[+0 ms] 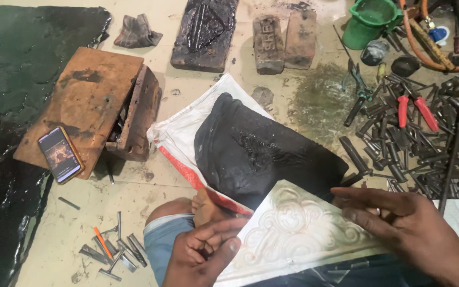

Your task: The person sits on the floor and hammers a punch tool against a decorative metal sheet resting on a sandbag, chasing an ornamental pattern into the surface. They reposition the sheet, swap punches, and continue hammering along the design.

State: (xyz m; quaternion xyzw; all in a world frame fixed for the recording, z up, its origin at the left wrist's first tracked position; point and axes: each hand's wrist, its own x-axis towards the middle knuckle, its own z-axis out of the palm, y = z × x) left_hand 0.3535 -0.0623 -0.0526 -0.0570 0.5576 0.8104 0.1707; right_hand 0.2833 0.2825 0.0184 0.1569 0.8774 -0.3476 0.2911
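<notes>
Embossed metal sheet (293, 234) held flat on the lap by both hands.

The sheet is pale and silvery, raised in scrolls and leafy curls. The left hand (203, 255) pinches its left edge; the right hand (399, 223) lies open, fingers pressing its right side. Beyond it sits a black pad (261, 149) on a white sack (179, 133), with punches (410, 138) at right.

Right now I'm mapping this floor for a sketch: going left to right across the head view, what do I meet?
Phone on the wooden box → white sack → black pitch block → embossed metal sheet → red-handled pliers among the punches.
</notes>
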